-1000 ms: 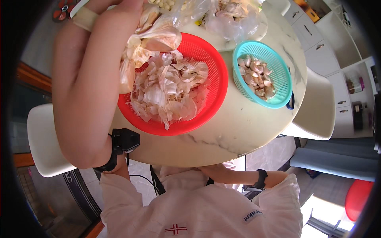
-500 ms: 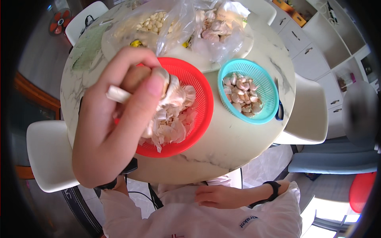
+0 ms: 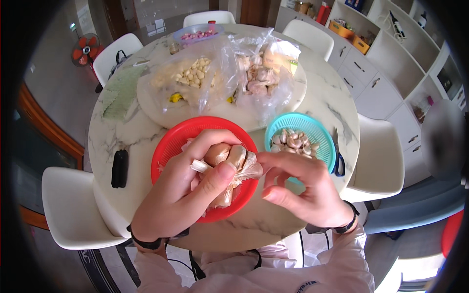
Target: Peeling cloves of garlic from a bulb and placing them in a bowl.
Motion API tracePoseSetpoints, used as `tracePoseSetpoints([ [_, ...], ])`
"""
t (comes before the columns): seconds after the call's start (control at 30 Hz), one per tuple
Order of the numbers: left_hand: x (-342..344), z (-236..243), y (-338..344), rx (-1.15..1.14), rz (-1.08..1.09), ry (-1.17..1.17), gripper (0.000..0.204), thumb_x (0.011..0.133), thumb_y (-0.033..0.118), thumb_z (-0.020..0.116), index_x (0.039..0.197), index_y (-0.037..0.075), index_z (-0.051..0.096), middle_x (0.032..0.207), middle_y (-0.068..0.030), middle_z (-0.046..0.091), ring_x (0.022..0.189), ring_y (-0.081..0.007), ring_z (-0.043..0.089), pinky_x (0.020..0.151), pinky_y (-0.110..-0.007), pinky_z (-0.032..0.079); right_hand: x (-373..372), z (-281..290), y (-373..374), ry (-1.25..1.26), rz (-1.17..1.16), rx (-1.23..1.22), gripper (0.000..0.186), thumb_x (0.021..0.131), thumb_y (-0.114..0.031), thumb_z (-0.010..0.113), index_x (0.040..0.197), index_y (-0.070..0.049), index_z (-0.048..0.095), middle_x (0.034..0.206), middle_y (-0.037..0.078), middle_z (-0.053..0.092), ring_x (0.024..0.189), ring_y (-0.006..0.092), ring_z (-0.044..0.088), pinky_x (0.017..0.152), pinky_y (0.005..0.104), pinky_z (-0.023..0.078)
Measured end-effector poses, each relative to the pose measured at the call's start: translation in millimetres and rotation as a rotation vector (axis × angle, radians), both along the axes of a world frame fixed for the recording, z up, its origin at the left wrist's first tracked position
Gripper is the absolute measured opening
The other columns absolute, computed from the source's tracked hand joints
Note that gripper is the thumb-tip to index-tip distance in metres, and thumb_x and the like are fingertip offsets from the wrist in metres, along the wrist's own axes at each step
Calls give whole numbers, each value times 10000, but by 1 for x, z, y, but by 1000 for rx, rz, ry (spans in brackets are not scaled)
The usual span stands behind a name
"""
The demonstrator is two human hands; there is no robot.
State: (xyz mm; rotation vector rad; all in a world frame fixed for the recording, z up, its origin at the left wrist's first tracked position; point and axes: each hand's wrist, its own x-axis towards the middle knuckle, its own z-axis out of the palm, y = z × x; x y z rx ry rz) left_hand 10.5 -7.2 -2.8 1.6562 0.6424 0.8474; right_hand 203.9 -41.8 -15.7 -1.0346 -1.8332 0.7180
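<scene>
My left hand (image 3: 183,190) is closed around a partly broken garlic bulb (image 3: 236,156), its pale stem poking out past the thumb toward the left. The bulb is above a red plastic basket (image 3: 161,146) where bits of loose papery skin show; much of the inside is hidden by my hand. From the right, my right hand (image 3: 308,188) reaches in with thumb and index finger apart. Its index fingertip is at the bulb's right side, seemingly touching a clove there. Behind that hand stands a turquoise basket (image 3: 330,139) holding several unpeeled garlic cloves (image 3: 294,141).
Farther back lie a plastic bag of peeled cloves (image 3: 193,73) and a bag of whole bulbs (image 3: 264,78). Blue-handled scissors (image 3: 339,163) rest right of the turquoise basket. A black object (image 3: 119,168) is on the left, and a bowl of reddish pieces (image 3: 198,33) at the back.
My left hand has lowered, bringing the bulb down and to the right. My right hand has come up from my lap to the bulb. The view has tilted toward the far side of the table.
</scene>
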Motion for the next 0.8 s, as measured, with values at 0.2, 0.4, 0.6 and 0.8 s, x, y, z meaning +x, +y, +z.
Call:
tracePoseSetpoints([
  [0.2, 0, -6, -3, 561, 290, 94, 365, 817, 78, 495, 1139, -7, 347, 996, -114, 436, 876, -191, 464, 763, -295, 385, -21, 6, 31, 264, 251, -291, 261, 861, -199, 494, 935, 48, 534, 618, 33, 507, 540, 40, 413, 475, 196, 373],
  [0.4, -1, -12, 2, 542, 451, 33, 340, 802, 59, 494, 1106, -7, 356, 963, -127, 443, 838, -201, 474, 746, -304, 384, -38, 16, 42, 523, 413, -453, 255, 877, -204, 464, 980, 18, 534, 720, -18, 501, 561, 11, 390, 474, 160, 338],
  [0.6, 1, -19, 12, 804, 580, 30, 260, 799, 58, 485, 1036, -16, 408, 880, -146, 480, 722, -213, 499, 650, -302, 412, -46, 7, 43, 737, 519, -604, 275, 905, -205, 392, 1026, 19, 497, 655, -19, 431, 545, 26, 359, 492, 167, 310],
  [0.8, 3, -21, 15, 809, 640, 51, 245, 796, 63, 491, 1014, -24, 420, 833, -155, 499, 679, -215, 513, 601, -294, 426, -51, -3, 47, 829, 527, -616, 286, 918, -193, 342, 1059, 19, 474, 639, -13, 383, 539, 41, 348, 505, 175, 308],
])
